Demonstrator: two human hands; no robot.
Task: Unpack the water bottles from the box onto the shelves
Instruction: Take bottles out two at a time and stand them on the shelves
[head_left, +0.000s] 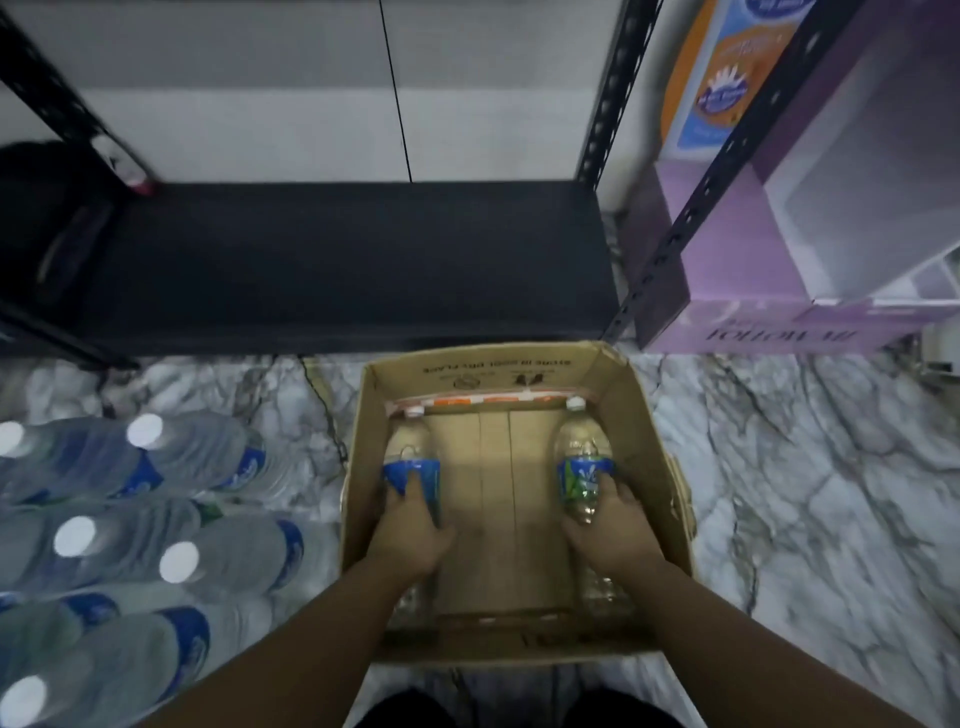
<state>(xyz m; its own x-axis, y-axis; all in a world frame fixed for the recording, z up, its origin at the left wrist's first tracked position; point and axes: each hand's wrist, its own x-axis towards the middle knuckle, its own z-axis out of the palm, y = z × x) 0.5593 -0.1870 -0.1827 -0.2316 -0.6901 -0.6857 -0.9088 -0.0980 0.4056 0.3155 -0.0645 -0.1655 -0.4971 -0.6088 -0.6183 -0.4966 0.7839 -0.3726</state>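
Both forearms reach down into the open cardboard box (644, 441), which sits on the marble-patterned floor (805, 493).

Left hand (413, 530), inside the box along its left wall: fingers curled round the lower body of a water bottle (410, 462) with a blue label; white cap points to the box's far wall. The bottle seems to lie on its side; lifted or resting, cannot tell.

Right hand (615, 525), inside the box along its right wall: fingers wrapped round a second water bottle (583, 467), blue-and-green label, white cap also toward the far wall.

Between the two bottles, bare box bottom. Red-and-white tape runs along the box's far inner edge.

Left of the box, on the floor: a cluster of larger water bottles (130, 519), white caps, blue labels, packed close together.

Beyond the box: the lowest dark shelf (337, 260) of a black slotted-metal rack, white wall behind it.

Right of the box and farther back: a purple carton (753, 291), with an orange-and-blue pack (717, 83) behind it.
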